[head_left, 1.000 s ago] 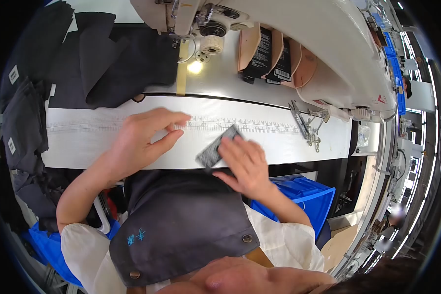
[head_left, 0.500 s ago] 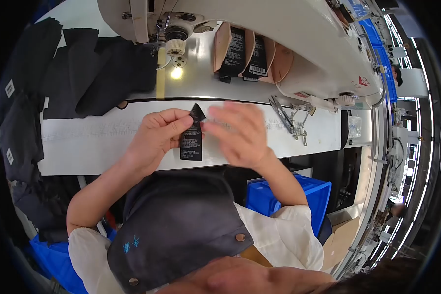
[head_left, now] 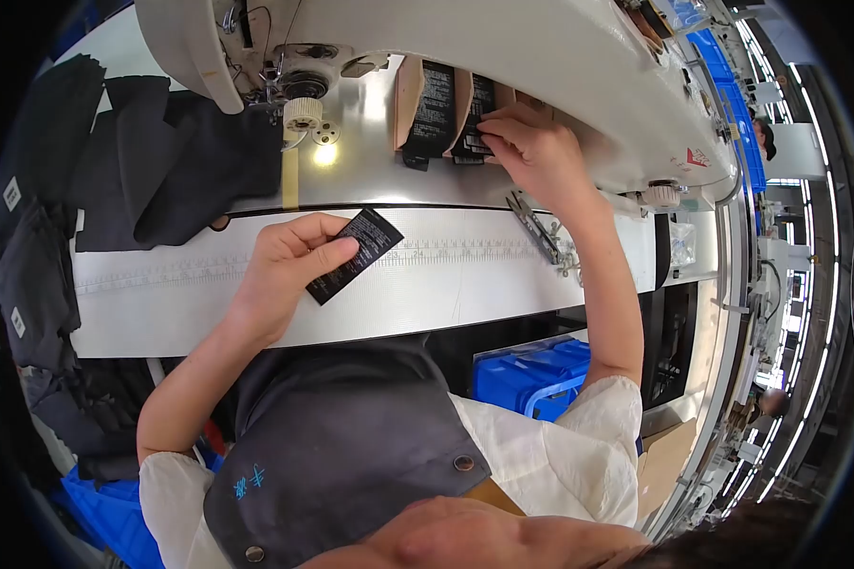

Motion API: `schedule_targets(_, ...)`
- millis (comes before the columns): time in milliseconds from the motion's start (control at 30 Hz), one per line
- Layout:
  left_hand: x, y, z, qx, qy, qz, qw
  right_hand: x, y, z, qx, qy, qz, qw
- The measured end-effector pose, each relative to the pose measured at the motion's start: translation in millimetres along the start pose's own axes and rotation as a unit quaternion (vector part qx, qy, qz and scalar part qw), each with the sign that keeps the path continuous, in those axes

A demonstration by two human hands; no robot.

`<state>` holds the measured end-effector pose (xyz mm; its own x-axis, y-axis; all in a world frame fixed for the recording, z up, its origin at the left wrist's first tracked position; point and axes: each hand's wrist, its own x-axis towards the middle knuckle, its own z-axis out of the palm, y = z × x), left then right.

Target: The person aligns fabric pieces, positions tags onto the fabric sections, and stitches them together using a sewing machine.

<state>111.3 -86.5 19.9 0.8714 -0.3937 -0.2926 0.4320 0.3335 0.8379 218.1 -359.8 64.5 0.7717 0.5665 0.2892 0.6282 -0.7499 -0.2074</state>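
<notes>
Nearest, at 7 o'clock, the apron (head_left: 337, 446) carries blue characters (head_left: 249, 481), too small to read surely. Toward 10 o'clock from centre, above the white surface (head_left: 427, 294), the left hand (head_left: 289, 261) pinches a black label (head_left: 365, 254), thumb on its face, other fingers curled beneath. It looks feather-light, thin and bendy, perhaps slick; an edge or corner between thumb and forefinger should suit it. Its pale print is illegible. Beyond lies a printed ruler scale (head_left: 427, 249). At 1 o'clock the right hand (head_left: 541, 156), fingertips drawn together, touches black labels (head_left: 479, 104) in a pinkish holder (head_left: 410, 90); whether it grips one, I cannot tell. A red logo (head_left: 697, 156) marks the sewing machine (head_left: 541, 62) at 2 o'clock.
</notes>
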Motion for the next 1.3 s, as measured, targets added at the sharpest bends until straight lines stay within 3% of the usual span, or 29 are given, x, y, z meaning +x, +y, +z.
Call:
schedule_targets(200, -1.1, 1.2, -2.6, -0.01, -0.013, 0.012, 1.0, 3.3, -16.5, -11.2, -0.049, -0.021, -0.01, 0.999)
schedule_targets(300, -0.8, 1.7, -1.6, -0.004, -0.011, 0.017, 1.0, 3.0, -9.0, -9.2, 0.011, -0.049, -0.008, 0.999)
schedule_targets(367, -1.3, 1.2, -2.1, 0.003, -0.014, 0.022, 1.0, 4.2, -4.4, -8.8, 0.098, -0.074, 0.046, 0.991)
schedule_targets(600, -0.5, 1.6, -3.0, 0.002, -0.025, 0.018, 1.0, 4.7, 12.9, -3.5, 0.352, -0.109, 0.168, 0.915)
schedule_targets(900, -0.3, 1.1, -5.1, 0.01, -0.038, 0.013, 0.999, 6.1, -2.0, -11.9, 0.138, -0.088, 0.082, 0.983)
schedule_targets(1100, 0.0, 0.8, -7.9, 0.008, -0.047, 0.008, 0.999, 3.3, 6.2, 3.5, 0.03, -0.008, 0.001, 1.0)
schedule_targets(1300, -1.0, 3.9, -0.9, -0.074, -0.013, -0.011, 0.997, -6.0, -21.9, 0.2, 0.008, 0.09, 0.105, 0.99)
